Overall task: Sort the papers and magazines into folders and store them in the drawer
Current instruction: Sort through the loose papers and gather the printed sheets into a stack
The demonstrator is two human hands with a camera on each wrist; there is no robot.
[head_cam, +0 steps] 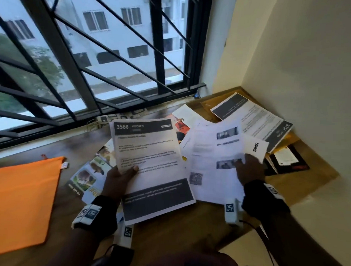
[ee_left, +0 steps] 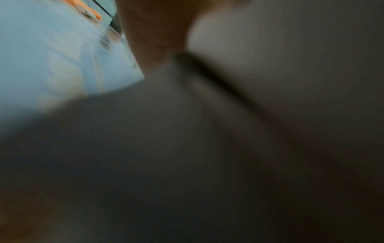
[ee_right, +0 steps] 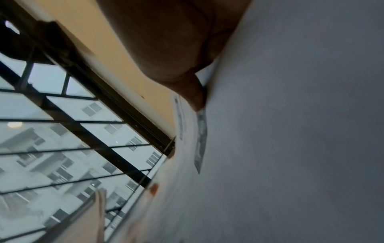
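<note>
An orange pouch (head_cam: 19, 203) lay leftmost on the worktop (head_cam: 183, 226), the left hand (head_cam: 117, 180) pinched the 3566 sheet (head_cam: 149, 165), the right hand (head_cam: 249, 169) gripped loose papers (head_cam: 213, 154); squaring their edges together should ease foldering.

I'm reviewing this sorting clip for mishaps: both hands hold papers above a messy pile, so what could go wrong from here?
1. The left hand pinches the 3566 sheet at one edge only; it may sag, crease or slip.
2. The right hand lifts overlapping white pages, and the small blinkit card could slide out.
3. The loose sheet by the wall lies over an envelope and is easily overlooked.
</note>
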